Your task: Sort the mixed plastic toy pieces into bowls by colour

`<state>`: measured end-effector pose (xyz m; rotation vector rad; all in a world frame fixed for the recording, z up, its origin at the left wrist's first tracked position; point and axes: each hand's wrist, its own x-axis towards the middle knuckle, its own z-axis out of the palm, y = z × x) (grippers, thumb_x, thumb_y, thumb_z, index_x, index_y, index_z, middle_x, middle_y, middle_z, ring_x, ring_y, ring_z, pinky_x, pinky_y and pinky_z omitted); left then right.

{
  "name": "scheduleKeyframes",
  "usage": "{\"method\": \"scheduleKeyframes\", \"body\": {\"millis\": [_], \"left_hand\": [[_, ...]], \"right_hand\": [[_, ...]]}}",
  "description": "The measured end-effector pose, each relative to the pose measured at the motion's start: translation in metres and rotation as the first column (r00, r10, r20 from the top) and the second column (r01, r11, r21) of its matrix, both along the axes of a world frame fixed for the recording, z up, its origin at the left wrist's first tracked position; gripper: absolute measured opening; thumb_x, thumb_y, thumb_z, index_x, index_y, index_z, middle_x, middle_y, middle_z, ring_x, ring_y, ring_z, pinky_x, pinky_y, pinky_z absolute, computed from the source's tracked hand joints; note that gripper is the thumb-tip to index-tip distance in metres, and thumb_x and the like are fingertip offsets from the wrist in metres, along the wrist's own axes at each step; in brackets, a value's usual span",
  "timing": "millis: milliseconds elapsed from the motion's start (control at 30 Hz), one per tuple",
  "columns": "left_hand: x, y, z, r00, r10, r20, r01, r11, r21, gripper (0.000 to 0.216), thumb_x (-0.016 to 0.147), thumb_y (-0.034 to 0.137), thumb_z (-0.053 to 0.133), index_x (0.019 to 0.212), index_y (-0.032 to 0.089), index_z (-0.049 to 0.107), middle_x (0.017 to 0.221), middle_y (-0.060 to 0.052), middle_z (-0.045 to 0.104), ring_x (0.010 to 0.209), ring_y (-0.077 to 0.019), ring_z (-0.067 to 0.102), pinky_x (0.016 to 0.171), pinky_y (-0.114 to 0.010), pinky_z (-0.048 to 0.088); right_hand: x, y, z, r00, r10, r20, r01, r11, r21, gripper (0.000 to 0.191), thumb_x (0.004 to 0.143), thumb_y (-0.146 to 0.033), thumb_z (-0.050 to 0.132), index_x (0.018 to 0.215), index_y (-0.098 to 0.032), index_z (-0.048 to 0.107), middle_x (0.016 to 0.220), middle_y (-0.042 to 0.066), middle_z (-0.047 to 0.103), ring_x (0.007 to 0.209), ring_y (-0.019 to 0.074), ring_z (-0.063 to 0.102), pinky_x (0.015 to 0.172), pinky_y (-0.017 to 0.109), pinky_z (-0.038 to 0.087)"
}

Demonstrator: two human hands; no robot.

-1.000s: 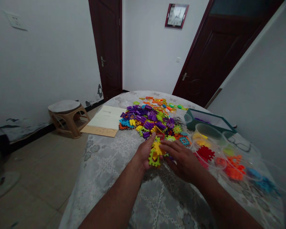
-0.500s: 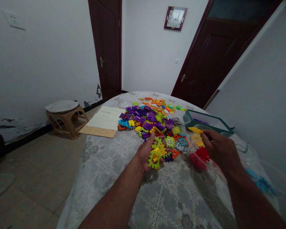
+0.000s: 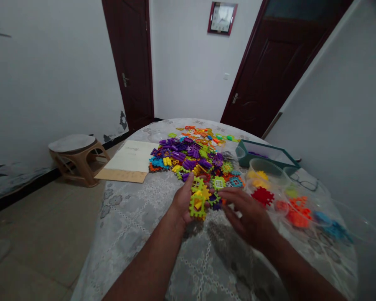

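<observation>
My left hand [image 3: 182, 200] cups a small bunch of green and yellow toothed plastic tiles [image 3: 198, 200] above the table [image 3: 138, 217]. My right hand [image 3: 249, 213] is just to the right of them with fingers spread toward the bunch, holding nothing that I can see. Beyond both hands lies a big pile of coloured plastic pieces [image 3: 194, 156], mostly purple, with orange, green and yellow mixed in.
Clear bowls to the right hold sorted pieces: yellow [image 3: 263, 173], red [image 3: 263, 195], orange [image 3: 296, 211] and blue [image 3: 330, 228]. A teal box [image 3: 263, 154] and glasses [image 3: 303, 183] lie behind them. Paper on cardboard [image 3: 130, 161] lies on the table's left side. A stool [image 3: 77, 156] stands on the floor.
My right hand came back from the yellow bowl, where it held a yellow piece, to the bunch in my left hand. The left hand stayed put with its tiles.
</observation>
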<state>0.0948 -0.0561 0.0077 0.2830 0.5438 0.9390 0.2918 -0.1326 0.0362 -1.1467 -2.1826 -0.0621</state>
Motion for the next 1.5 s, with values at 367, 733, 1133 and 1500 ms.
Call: {"method": "scheduleKeyframes", "body": {"millis": [367, 733, 1133, 1500], "left_hand": [[0.009, 0.003, 0.004, 0.986, 0.09, -0.139, -0.096, 0.995, -0.035, 0.034, 0.107, 0.044, 0.05, 0.116, 0.015, 0.066, 0.09, -0.01, 0.077, 0.076, -0.0235, 0.079, 0.067, -0.032, 0.065], [0.011, -0.009, 0.009, 0.978, -0.014, -0.207, 0.028, 0.997, 0.068, 0.044, 0.103, 0.053, 0.054, 0.123, 0.016, 0.066, 0.101, -0.012, 0.075, 0.075, -0.0248, 0.077, 0.044, -0.027, 0.056], [0.008, -0.015, 0.002, 0.966, -0.048, -0.255, 0.091, 0.983, 0.159, 0.031, 0.098, 0.046, 0.063, 0.112, 0.017, 0.06, 0.098, -0.011, 0.075, 0.075, -0.0271, 0.078, 0.036, -0.024, 0.049], [0.005, -0.015, -0.001, 0.959, -0.076, -0.274, 0.152, 0.951, 0.269, 0.032, 0.087, 0.034, 0.078, 0.11, 0.02, 0.061, 0.099, -0.008, 0.072, 0.072, -0.0224, 0.076, 0.037, -0.021, 0.05]], "right_hand": [[-0.058, -0.002, -0.047, 0.997, 0.074, -0.026, -0.074, 0.997, -0.011, 0.033, 0.1, -0.015, 0.053, 0.132, -0.021, 0.06, 0.11, 0.009, 0.072, 0.092, 0.0221, 0.07, 0.078, 0.032, 0.061], [-0.016, -0.001, -0.02, 0.871, -0.123, -0.476, 0.152, 0.988, 0.025, 0.043, 0.097, -0.016, 0.054, 0.138, -0.028, 0.057, 0.105, 0.005, 0.065, 0.079, 0.0156, 0.061, 0.071, 0.029, 0.055], [0.131, 0.009, 0.027, 0.825, -0.563, -0.055, 0.564, 0.826, 0.014, 0.042, 0.096, -0.031, 0.052, 0.133, -0.018, 0.069, 0.103, 0.011, 0.07, 0.08, 0.0215, 0.065, 0.08, 0.036, 0.053], [0.305, 0.051, 0.015, 0.567, -0.767, 0.3, 0.817, 0.569, -0.089, 0.041, 0.088, -0.018, 0.052, 0.121, -0.012, 0.076, 0.105, 0.02, 0.076, 0.088, 0.0275, 0.069, 0.077, 0.036, 0.048]]}}
